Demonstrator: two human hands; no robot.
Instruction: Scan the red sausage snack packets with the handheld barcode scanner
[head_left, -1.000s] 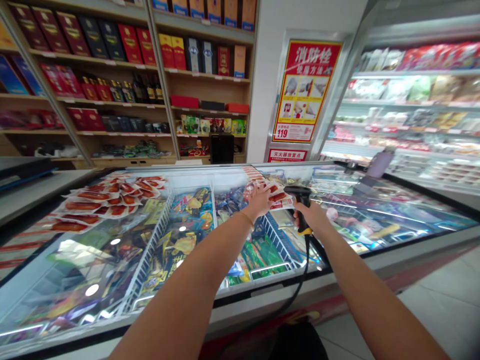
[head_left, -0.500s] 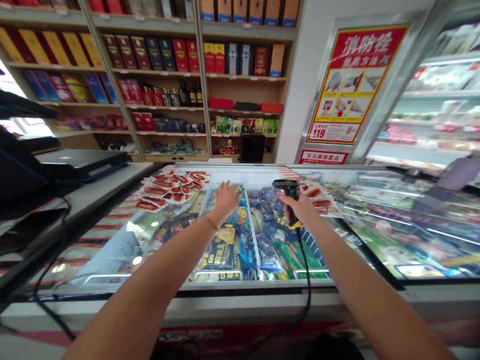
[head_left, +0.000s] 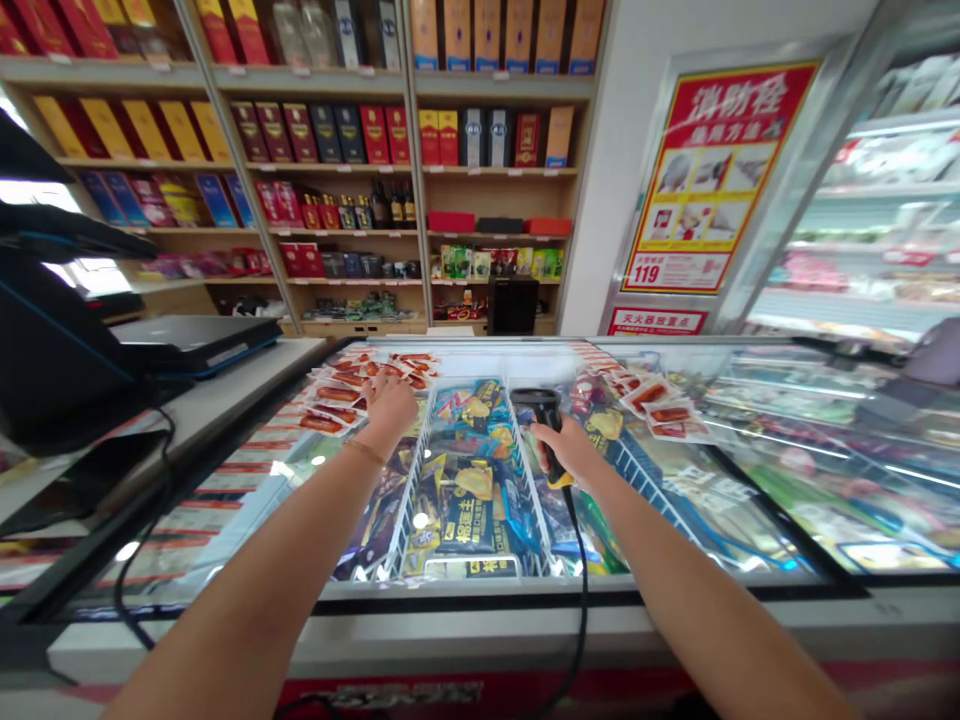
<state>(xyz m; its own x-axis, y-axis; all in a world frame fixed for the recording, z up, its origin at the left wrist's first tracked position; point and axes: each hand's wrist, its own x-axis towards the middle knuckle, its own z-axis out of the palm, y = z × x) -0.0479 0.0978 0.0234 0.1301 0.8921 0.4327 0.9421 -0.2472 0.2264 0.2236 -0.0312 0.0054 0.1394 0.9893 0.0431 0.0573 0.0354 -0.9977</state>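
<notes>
My right hand (head_left: 574,448) is wrapped round the handle of a black barcode scanner (head_left: 538,400), held over the freezer's glass top with its cable (head_left: 583,580) hanging toward me. My left hand (head_left: 391,408) lies palm down at the right edge of a pile of vacuum-packed sausages (head_left: 337,393). Its fingers are stretched out over the nearest packs, and whether they press on one is hard to make out. A second, smaller group of sausage packs (head_left: 664,405) rests on the glass to the right of the scanner.
Under the glass of the chest freezer (head_left: 480,600) are bagged frozen goods (head_left: 472,500) in white wire baskets. A counter with a flat black device (head_left: 195,340) stands at left. Shelves of boxed goods (head_left: 322,135) line the back wall; a red poster (head_left: 712,180) hangs right.
My left hand has moved left from the middle of the glass to the left sausage pile. My right hand has shifted a little left with the scanner. The view has also shifted.
</notes>
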